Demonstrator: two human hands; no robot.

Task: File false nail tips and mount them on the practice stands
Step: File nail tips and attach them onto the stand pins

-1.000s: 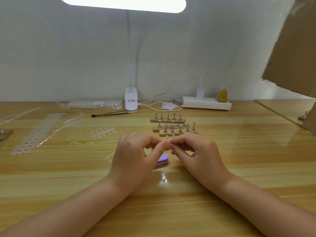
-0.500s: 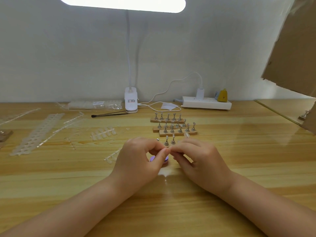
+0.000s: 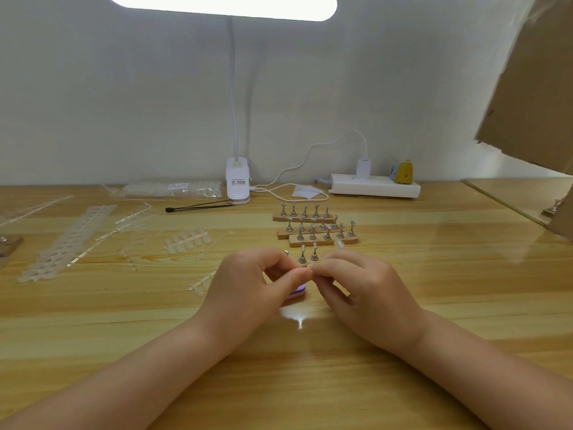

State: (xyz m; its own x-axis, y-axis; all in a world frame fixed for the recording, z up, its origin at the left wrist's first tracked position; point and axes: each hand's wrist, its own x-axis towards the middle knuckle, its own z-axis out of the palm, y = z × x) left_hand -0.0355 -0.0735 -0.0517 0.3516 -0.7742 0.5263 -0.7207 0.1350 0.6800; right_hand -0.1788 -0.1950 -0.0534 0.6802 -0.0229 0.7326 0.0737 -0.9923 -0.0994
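At frame centre, the left hand and right hand meet fingertip to fingertip, apparently pinching a nail tip (too small to confirm). The stands wait just above; mounting likely follows, needing careful alignment.

Whatever the left hand and right hand pinch between their fingertips is too small to make out, perhaps a clear nail tip. The purple file lies mostly hidden under them, and the nearest stand shows only its pegs.
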